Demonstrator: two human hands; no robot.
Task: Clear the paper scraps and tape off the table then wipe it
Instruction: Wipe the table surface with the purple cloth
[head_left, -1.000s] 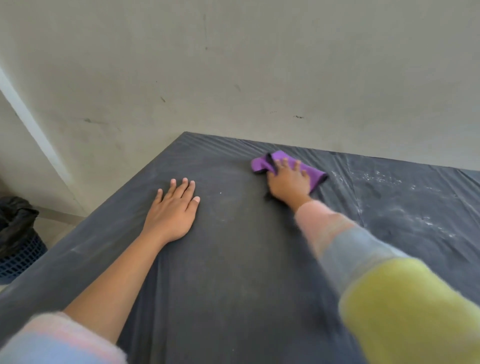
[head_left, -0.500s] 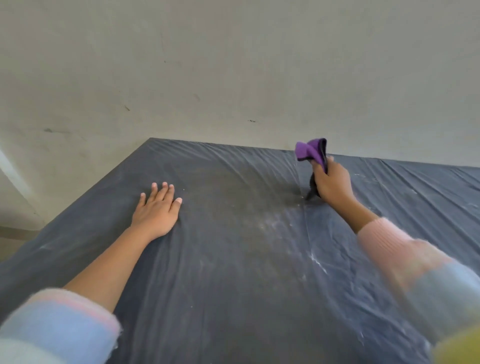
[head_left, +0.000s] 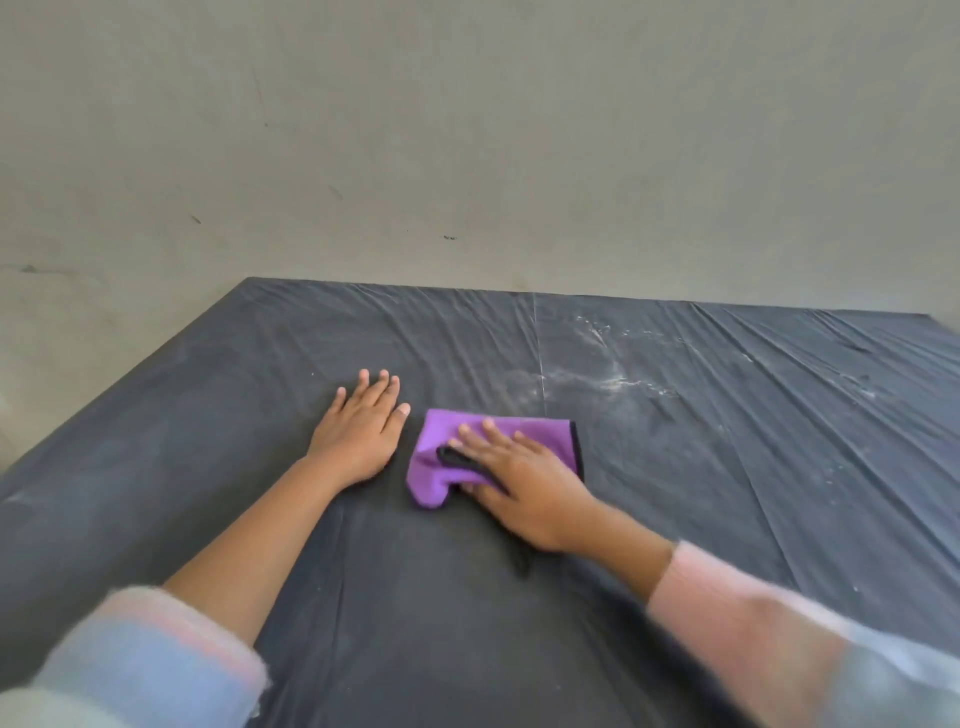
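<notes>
On the table (head_left: 727, 467), covered in wrinkled dark plastic with white dusty streaks toward the far right, the left hand (head_left: 358, 434) lies flat with straight fingers (head_left: 382, 387), just beside the purple cloth (head_left: 441, 467) that the right hand (head_left: 524, 483) presses down flat.

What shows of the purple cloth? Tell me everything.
The purple cloth looks like soft microfibre, with black trim along its right edge and a dark fold near the middle. It lies rumpled but mostly flat on the dark, wrinkled table cover. The right hand presses on it with straight, spread fingers, hiding its near right part. The left hand lies flat beside it, just apart.
</notes>
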